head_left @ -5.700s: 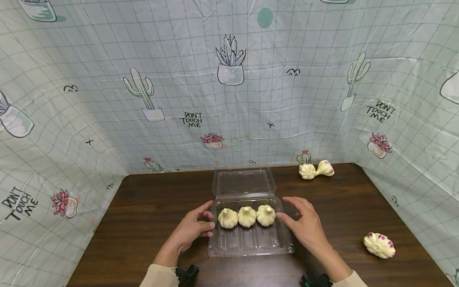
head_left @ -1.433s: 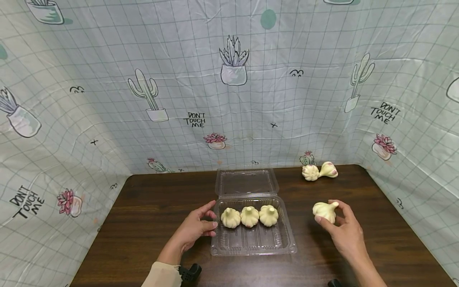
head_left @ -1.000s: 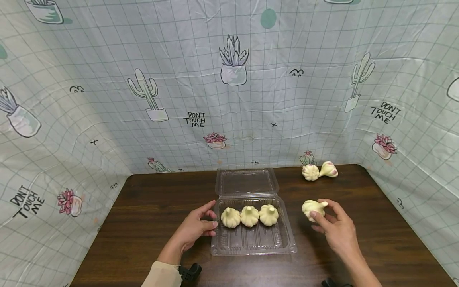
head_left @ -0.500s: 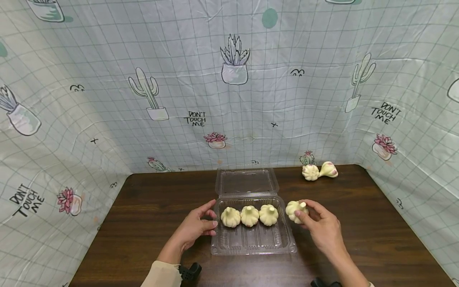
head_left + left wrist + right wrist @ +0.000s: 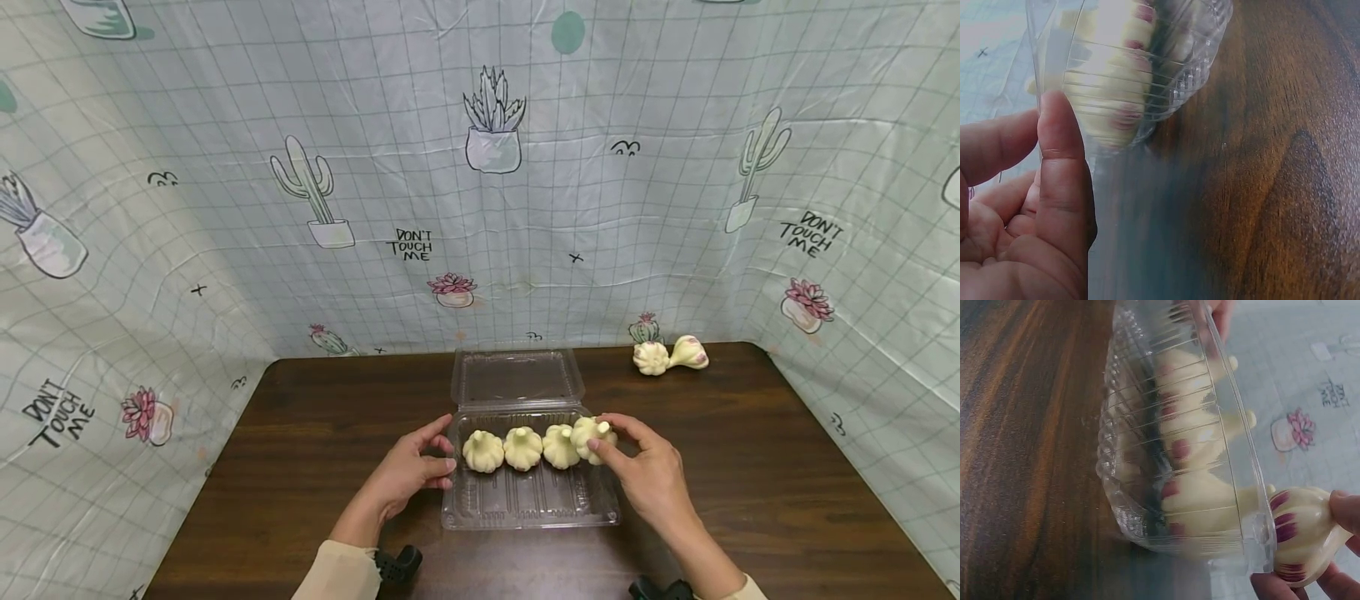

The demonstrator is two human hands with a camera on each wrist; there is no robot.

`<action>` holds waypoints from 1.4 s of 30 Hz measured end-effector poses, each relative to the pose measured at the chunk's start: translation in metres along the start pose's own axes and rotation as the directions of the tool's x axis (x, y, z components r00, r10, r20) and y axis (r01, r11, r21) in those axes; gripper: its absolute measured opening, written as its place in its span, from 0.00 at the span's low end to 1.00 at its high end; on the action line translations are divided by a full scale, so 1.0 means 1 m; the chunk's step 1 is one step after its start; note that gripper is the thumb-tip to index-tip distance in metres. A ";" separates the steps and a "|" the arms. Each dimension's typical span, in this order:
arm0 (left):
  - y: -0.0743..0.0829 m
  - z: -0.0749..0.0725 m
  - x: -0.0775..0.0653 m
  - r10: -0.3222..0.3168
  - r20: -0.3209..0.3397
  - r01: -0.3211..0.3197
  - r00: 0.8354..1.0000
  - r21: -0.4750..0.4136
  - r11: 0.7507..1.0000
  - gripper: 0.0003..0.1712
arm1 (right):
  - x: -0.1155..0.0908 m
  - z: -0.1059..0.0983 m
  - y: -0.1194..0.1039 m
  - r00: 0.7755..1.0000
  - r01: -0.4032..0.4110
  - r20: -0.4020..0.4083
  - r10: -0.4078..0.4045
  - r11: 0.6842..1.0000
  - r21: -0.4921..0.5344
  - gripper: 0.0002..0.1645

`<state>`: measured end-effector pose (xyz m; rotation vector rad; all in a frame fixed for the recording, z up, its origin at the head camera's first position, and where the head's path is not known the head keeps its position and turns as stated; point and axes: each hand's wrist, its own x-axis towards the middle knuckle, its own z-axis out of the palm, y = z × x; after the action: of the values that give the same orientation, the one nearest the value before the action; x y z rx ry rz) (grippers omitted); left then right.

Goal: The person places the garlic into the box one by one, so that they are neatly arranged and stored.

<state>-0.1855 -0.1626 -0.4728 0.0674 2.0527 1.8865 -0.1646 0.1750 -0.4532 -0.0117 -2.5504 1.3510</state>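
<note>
1. Head view: the right hand (image 5: 647, 472) is pinching a garlic bulb (image 5: 590, 434) between thumb and fingers, holding it over the right end of the clear plastic box (image 5: 529, 500), just beside the row of three bulbs (image 5: 521, 448) lying along the far side of the box. The left hand (image 5: 405, 475) is resting against the left edge of the box, fingers loosely spread and gripping nothing. The hinged lid (image 5: 517, 377) is lying open behind the box on the wooden table (image 5: 300, 467). Two more bulbs (image 5: 669, 356) are lying at the far right of the table, well apart from the box.

2. Left wrist view: the thumb (image 5: 1060, 181) is pressing the rim of the box (image 5: 1166, 75); bulbs are showing blurred through the wall.

3. Right wrist view: the fingers (image 5: 1347, 512) are holding the purple-streaked garlic bulb (image 5: 1300, 534) just outside the corner of the box (image 5: 1147, 487), touching its rim.
</note>
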 end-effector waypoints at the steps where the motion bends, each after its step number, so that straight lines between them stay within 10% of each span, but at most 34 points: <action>1: 0.000 0.000 0.000 -0.001 -0.001 0.001 1.000 0.001 1.000 0.44 | 0.000 0.001 -0.001 1.000 0.006 -0.005 -0.006 1.000 -0.007 0.22; 42: -0.002 0.000 0.001 0.005 -0.001 -0.005 1.000 -0.017 1.000 0.44 | -0.025 0.070 -0.043 0.976 0.134 0.155 -0.154 0.982 0.132 0.16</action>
<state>-0.1859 -0.1628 -0.4751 0.0669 2.0386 1.9071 -0.1517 0.0906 -0.4609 0.3148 -2.5366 1.5029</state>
